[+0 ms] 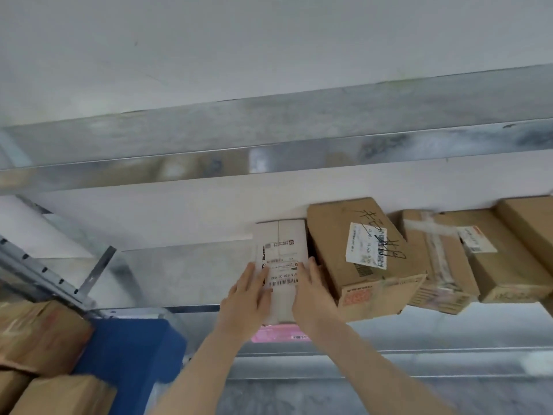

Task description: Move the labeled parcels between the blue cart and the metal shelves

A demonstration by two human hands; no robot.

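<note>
A small white parcel point(282, 250) with a barcode label lies on the metal shelf point(185, 274), its right side against a brown carton point(363, 259). My left hand point(247, 298) rests flat on the parcel's near left part. My right hand point(312, 292) lies flat on its near right edge. Both hands have fingers extended and pressed on the parcel. The blue cart point(128, 351) stands at the lower left with brown parcels point(39, 336) beside it.
More taped brown cartons point(443, 259) line the shelf to the right. A pink packet point(278, 333) shows on the shelf below, under the white parcel. The shelf above point(269, 139) spans overhead. A slotted upright point(39, 271) stands at left.
</note>
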